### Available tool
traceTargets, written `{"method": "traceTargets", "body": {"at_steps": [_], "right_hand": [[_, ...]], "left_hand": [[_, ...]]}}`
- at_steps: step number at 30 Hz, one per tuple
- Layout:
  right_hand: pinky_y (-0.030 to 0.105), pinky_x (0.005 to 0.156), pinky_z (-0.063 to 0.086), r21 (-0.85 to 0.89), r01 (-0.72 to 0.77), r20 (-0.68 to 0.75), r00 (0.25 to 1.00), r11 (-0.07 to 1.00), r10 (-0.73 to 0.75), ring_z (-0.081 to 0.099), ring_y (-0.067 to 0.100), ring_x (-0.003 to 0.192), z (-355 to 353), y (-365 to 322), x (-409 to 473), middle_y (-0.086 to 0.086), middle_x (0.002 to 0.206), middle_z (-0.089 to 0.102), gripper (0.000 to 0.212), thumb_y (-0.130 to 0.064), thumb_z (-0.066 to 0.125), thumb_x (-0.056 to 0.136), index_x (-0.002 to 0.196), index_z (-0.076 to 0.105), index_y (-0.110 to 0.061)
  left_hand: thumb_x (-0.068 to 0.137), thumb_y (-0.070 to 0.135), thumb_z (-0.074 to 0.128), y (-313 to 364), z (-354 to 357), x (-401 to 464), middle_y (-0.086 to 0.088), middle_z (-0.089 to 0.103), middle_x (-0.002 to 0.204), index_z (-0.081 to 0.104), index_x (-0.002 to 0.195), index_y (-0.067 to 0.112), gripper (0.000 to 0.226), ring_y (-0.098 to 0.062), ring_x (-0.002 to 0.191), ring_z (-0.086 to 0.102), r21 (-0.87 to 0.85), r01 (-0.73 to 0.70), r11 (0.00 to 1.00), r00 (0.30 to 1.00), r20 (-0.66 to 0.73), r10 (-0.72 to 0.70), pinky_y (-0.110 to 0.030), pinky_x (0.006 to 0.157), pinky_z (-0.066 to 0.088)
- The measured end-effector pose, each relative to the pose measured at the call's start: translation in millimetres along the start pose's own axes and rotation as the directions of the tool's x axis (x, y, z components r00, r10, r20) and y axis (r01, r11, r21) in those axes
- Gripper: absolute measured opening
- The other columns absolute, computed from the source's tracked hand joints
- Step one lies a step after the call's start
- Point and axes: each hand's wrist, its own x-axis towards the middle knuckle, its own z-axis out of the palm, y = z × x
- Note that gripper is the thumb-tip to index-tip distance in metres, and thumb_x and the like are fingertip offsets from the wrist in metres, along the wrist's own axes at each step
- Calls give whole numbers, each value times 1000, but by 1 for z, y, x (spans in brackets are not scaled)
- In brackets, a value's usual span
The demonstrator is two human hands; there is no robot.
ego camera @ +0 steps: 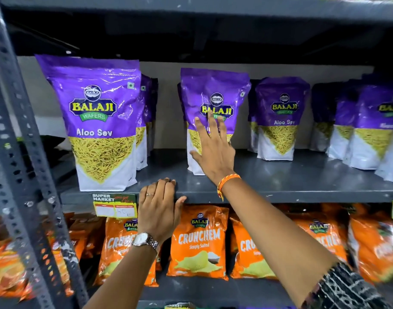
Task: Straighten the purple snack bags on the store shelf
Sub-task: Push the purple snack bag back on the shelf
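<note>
Purple Aloo Sev snack bags stand upright in rows on a grey metal shelf (280, 181). The left front bag (99, 121) sits at the shelf's front edge. The middle bag (213, 97) stands further back, leaning slightly. My right hand (213, 150) lies flat against its lower front, fingers spread. More purple bags stand at the right (280, 117) and far right (369, 130). My left hand (158, 206) rests on the shelf's front lip, fingers curled over the edge, holding no bag.
Orange Crunchem bags (197, 241) fill the shelf below. A yellow price tag (115, 206) hangs on the shelf lip beside my left hand. A perforated grey upright (19, 152) frames the left side. Another shelf board runs overhead.
</note>
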Motion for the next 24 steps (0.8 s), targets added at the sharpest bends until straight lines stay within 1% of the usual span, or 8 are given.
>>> {"method": "traceTargets", "body": {"at_steps": [5,10,13,17,20,24], "right_hand": [[59,97,57,23,10,-18,1000,1000,-10,9,34,158,-33,-5,-29,6,174,6,94,-43,78,88,163,21,-31],[53,98,58,37,19,-57,998,999,-16,7,32,159,-61,-14,-58,6,174,8,94,-45,76,89,163,20,-32],[50,96,59,61,25,-103,995,998,-19,6,31,160,-74,-16,-74,6,174,8,92,-45,75,90,163,21,-31],[53,97,59,88,45,-150,988,995,-32,2,30,161,-83,-17,-93,4,175,5,93,-45,75,90,164,20,-32],[50,99,59,79,57,-167,985,995,-43,0,29,161,-84,-17,-102,4,175,5,90,-47,72,92,164,19,-33],[48,95,61,67,65,-179,983,996,-52,4,30,161,-84,-15,-101,6,175,8,91,-47,73,91,164,21,-32]], "left_hand": [[104,47,34,1,-8,1,-9,65,111,61,113,13,45,-32,95,59,-5,16,1000,995,96,-15,-42,92,35],[102,44,40,4,-17,3,-9,65,111,62,115,11,42,-34,95,58,-5,24,1000,988,155,-23,-43,92,36],[102,43,41,5,-21,3,-9,65,111,63,115,11,41,-34,96,59,-1,33,999,986,165,-33,-44,93,37],[102,44,39,7,-24,4,-9,66,111,64,115,11,44,-34,96,60,-3,46,999,982,181,-44,-45,92,41],[101,44,41,7,-24,3,-9,66,112,64,116,12,43,-33,97,61,3,57,998,981,187,-57,-45,91,42],[101,44,41,8,-24,3,-8,65,110,63,114,12,41,-33,95,59,4,60,998,982,178,-60,-43,91,40]]}}
